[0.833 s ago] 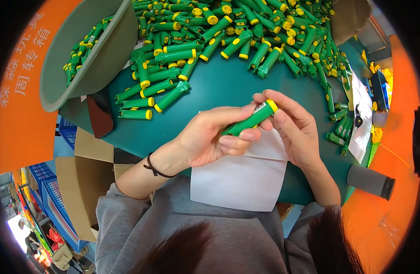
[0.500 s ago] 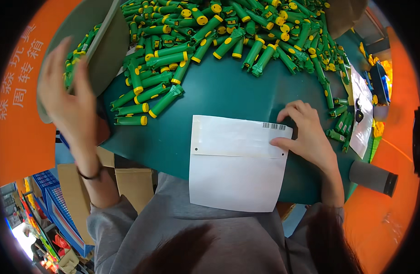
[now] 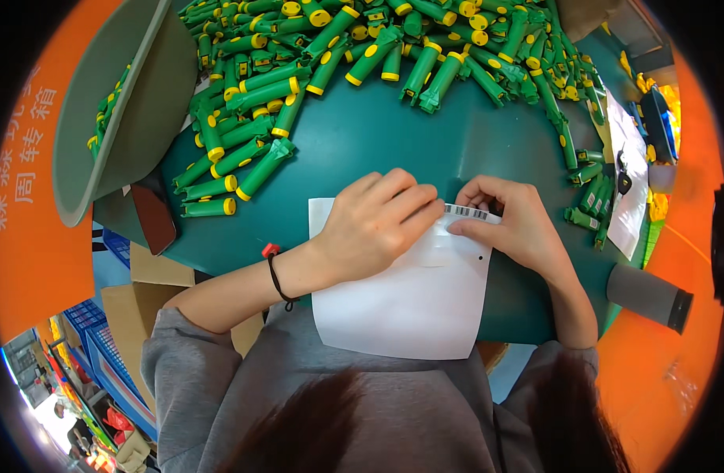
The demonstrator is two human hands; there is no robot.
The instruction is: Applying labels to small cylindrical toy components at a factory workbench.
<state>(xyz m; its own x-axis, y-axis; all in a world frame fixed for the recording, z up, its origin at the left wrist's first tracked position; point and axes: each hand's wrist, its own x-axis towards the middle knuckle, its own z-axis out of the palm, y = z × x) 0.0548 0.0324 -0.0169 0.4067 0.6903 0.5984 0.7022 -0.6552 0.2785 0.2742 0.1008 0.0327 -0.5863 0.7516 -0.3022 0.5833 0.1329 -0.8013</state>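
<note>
Right hand (image 3: 513,225) pinches my white barcoded sheet (image 3: 397,315) at its far edge; whether my left hand (image 3: 384,222) grips, I cannot tell. Likely light, floppy, best edge-held.

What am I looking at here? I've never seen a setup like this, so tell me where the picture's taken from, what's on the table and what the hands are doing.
There is no machine: these are a person's own bare hands, seen from a wide camera on their head that looks down, so straight edges bend near the rim.

On the green table lies a heap of green tubes with yellow ends. More sit in the grey-green tub at left.

A white sheet lies nearest the person. The left hand is curled over its upper part; whether it holds anything is hidden. The right hand is at the upper right corner, thumb on the sheet, beside small striped labels.
</note>
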